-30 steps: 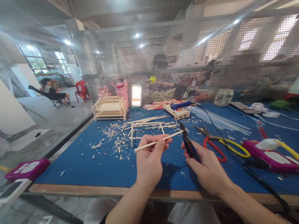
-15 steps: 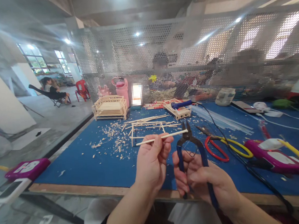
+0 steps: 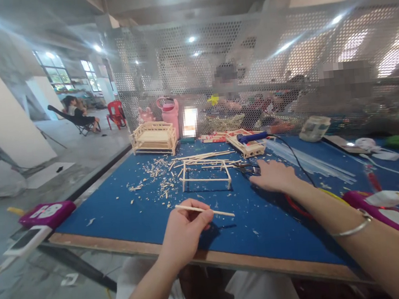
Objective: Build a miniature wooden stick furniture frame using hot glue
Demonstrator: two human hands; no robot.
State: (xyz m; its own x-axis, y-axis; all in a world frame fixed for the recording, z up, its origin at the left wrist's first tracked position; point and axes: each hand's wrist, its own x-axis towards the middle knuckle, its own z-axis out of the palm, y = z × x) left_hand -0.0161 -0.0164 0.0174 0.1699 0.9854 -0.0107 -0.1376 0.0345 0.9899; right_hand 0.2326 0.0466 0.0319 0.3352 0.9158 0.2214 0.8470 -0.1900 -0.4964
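My left hand (image 3: 189, 232) pinches a thin wooden stick (image 3: 222, 213) between thumb and fingers, just above the blue table mat. Out to the right, my right hand (image 3: 275, 176) is palm down at the pliers (image 3: 245, 167), its fingers closed around their handles, which are mostly hidden. The dark jaws lie low over the mat and point left. Between and beyond my hands stands a small open frame of sticks (image 3: 205, 180). Loose sticks (image 3: 203, 157) and scattered wood chips lie behind and left of it.
A slatted wooden model (image 3: 155, 141) and a pink bottle (image 3: 170, 117) stand at the back left. A blue glue gun (image 3: 252, 137) rests on a smaller wooden piece (image 3: 248, 149). Scissors lie partly under my right forearm. Clear strips (image 3: 308, 161), a jar (image 3: 314, 128) and purple devices surround the work.
My right hand has carried the pliers forward and down to the mat. My left hand has lowered toward the near edge with the stick, away from the frame. The view has shifted slightly.
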